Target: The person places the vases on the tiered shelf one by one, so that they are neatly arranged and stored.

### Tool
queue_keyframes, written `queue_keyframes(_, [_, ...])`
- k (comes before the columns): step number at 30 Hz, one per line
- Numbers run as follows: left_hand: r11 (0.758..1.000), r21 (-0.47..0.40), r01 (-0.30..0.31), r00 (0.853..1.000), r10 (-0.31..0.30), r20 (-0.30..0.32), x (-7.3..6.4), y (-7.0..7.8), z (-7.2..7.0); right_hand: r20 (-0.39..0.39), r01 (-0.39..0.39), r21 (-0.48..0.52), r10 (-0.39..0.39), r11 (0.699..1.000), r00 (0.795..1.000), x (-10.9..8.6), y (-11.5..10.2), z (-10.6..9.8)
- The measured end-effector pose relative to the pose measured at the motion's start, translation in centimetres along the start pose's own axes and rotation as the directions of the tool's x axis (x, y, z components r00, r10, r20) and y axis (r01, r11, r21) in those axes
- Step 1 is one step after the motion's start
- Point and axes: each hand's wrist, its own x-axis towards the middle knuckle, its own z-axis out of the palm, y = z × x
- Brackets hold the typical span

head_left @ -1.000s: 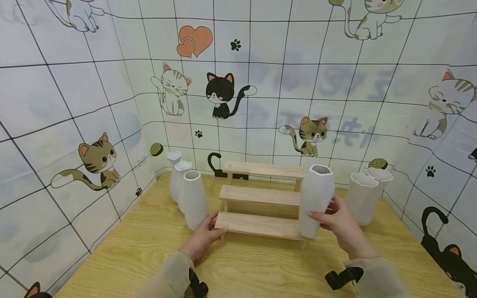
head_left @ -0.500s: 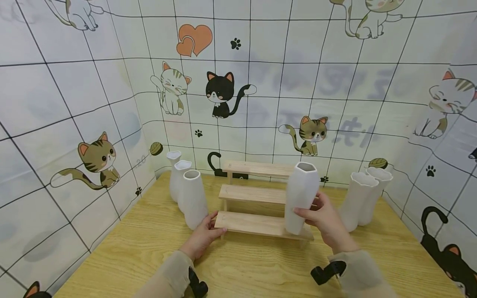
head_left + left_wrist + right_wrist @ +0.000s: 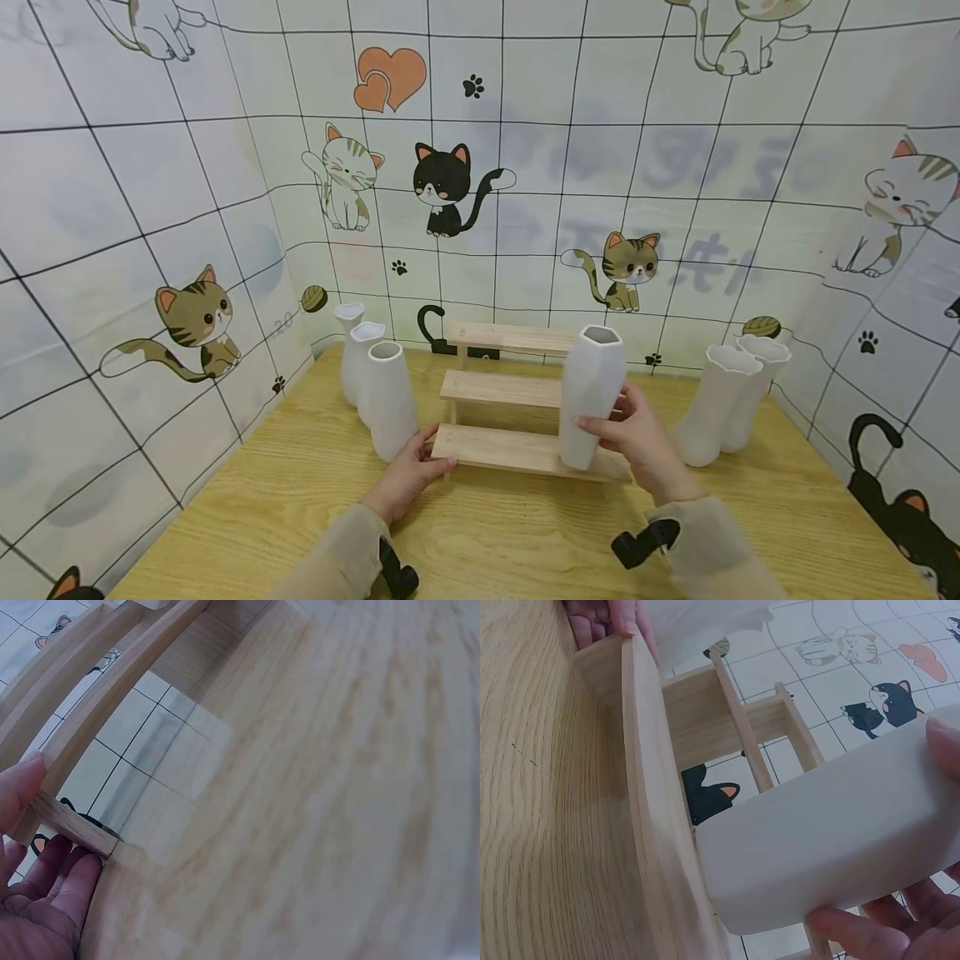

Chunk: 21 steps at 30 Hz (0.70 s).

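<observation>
A faceted white vase (image 3: 587, 392) is gripped by the right hand (image 3: 641, 442) at the lowest step of a wooden stand (image 3: 495, 446), right of its middle; the stand's left end is clasped by the left hand (image 3: 405, 482); other vases (image 3: 393, 404) are grouped at either side

Head view: from above, facing forward and down over the tabletop (image 3: 510, 537) to the three-tier wooden stand (image 3: 510, 392). Left wrist view: low, close and tilted, looking rightward along the stand from its left end. Right wrist view: close, rolled sideways, facing leftward past the white faceted vase (image 3: 817, 832). Head and right wrist views share vase, stand and left hand (image 3: 408, 477).
</observation>
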Motion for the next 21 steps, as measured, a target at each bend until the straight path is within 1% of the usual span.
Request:
queue_keyframes(12, [1.0, 0.01, 0.003, 1.0, -0.003, -0.012, 0.1, -0.1, 0.0, 0.005, 0.002, 0.013, -0.002, 1.0, 1.0, 0.5, 0.4, 0.6])
queue_keyframes(21, [1.0, 0.003, -0.006, 1.0, 0.006, -0.003, 0.1, -0.2, 0.1, 0.006, -0.01, 0.026, 0.009, 1.0, 1.0, 0.8, 0.9, 1.1])
